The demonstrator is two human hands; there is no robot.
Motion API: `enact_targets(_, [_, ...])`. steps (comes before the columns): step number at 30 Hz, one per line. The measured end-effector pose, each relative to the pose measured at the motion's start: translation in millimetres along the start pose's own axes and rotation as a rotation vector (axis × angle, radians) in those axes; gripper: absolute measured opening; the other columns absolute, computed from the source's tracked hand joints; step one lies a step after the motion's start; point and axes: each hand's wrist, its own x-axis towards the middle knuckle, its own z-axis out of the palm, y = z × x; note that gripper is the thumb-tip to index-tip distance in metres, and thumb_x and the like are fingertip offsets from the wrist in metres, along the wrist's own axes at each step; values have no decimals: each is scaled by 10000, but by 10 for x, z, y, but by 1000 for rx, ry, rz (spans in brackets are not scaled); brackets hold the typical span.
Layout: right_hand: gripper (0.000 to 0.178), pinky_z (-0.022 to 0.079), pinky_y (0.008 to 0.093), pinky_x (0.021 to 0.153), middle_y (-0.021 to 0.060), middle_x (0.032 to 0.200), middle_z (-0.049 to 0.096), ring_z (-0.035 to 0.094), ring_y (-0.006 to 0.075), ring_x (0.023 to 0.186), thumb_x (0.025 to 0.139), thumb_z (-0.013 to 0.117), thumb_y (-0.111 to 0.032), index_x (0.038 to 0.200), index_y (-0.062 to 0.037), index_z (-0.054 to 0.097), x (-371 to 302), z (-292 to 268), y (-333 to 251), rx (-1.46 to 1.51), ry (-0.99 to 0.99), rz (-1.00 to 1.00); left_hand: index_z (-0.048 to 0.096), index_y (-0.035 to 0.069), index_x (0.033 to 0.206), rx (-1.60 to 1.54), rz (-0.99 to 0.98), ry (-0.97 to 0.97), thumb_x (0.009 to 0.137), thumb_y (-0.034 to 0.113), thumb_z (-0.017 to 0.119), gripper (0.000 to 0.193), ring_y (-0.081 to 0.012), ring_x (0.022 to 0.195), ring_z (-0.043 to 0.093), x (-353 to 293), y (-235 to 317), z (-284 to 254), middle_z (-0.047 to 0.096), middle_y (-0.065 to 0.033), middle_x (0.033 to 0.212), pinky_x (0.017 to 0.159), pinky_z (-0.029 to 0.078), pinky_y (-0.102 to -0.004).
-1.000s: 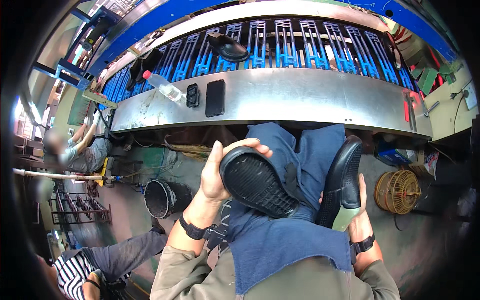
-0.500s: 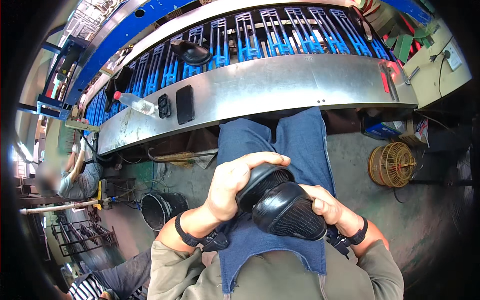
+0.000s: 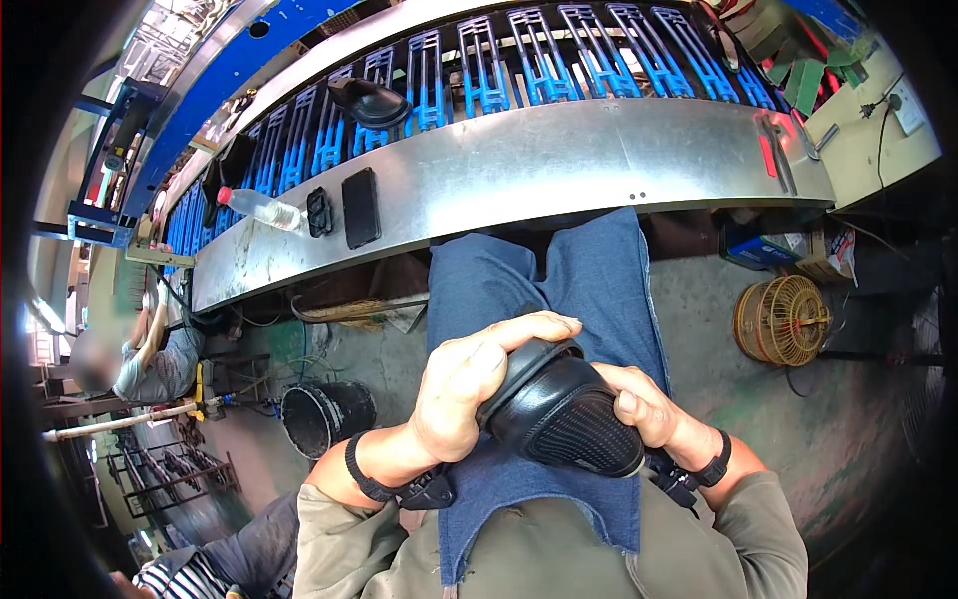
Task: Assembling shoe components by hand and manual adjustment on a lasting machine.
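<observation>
Above my lap, two black shoe pieces are pressed against each other between my hands. One is a glossy black shoe [image 3: 574, 414] with a rounded end and a dotted mesh-like patch. My right hand [image 3: 651, 407] grips its right side, fingers curled behind it and thumb on the near face. Behind and left of it shows the dark rim of the other black shoe [image 3: 527, 367]. My left hand [image 3: 469, 387] is closed round that one, fingers across its top. Much of this second shoe is hidden by the first one and by my left hand.
Ahead stands a metal-topped bench [image 3: 539, 165] with a phone [image 3: 360, 208], a small black object [image 3: 318, 212] and a bottle [image 3: 261, 208]. Beyond it, a blue-slatted conveyor [image 3: 484, 75] carries another black shoe [image 3: 371, 103]. A bucket [image 3: 324, 414] and a round fan [image 3: 783, 319] stand on the floor; people sit at left.
The two shoes have come closer together; the right one now covers more of the left one, whose mesh-like part no longer shows. Both hands keep their grip.
</observation>
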Motion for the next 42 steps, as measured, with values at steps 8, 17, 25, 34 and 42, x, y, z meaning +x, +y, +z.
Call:
enact_targets(8, [941, 530, 324, 832, 162, 1059, 711, 693, 214, 945, 909, 398, -763, 1297, 76, 572, 15, 23, 49, -4, 47, -28, 610, -108, 1231, 80, -40, 22, 942, 507, 339, 732, -381, 1222, 594, -12, 3, 16, 625, -291, 1283, 1087, 431, -462])
enact_targets(17, [700, 498, 336, 830, 133, 1030, 686, 641, 198, 945, 943, 510, -571, 1219, 64, 605, -42, 19, 123, 98, 42, -18, 575, -122, 1272, 93, -55, -17, 958, 506, 326, 744, -367, 1229, 591, -97, 3, 29, 600, -279, 1331, 1087, 429, -445])
enact_targets(25, [654, 483, 319, 804, 103, 994, 669, 610, 164, 911, 952, 536, -538, 1221, 54, 609, -73, 53, 92, 69, 86, -21, 401, -124, 1431, 302, 75, -50, 906, 158, 668, 653, -366, 1353, 498, -350, 182, 20, 468, -314, 1461, 1137, 375, -431])
enact_targets(34, [631, 478, 309, 799, 90, 999, 659, 594, 142, 915, 971, 504, -538, 1198, 41, 615, -114, 53, 233, 87, 147, -9, 440, -128, 1392, 740, 342, 121, 720, 99, 859, 823, -397, 1079, 689, -240, -58, 216, 609, -326, 1267, 917, 560, -381])
enact_targets(42, [828, 495, 331, 961, 156, 1225, 668, 633, 219, 1110, 986, 393, -671, 1346, 56, 556, -109, -33, 63, 378, 169, -76, 234, -116, 1507, 344, 294, 121, 787, 183, 867, 1004, -371, 1171, 645, -148, -311, 341, 566, -312, 1340, 985, 519, -402])
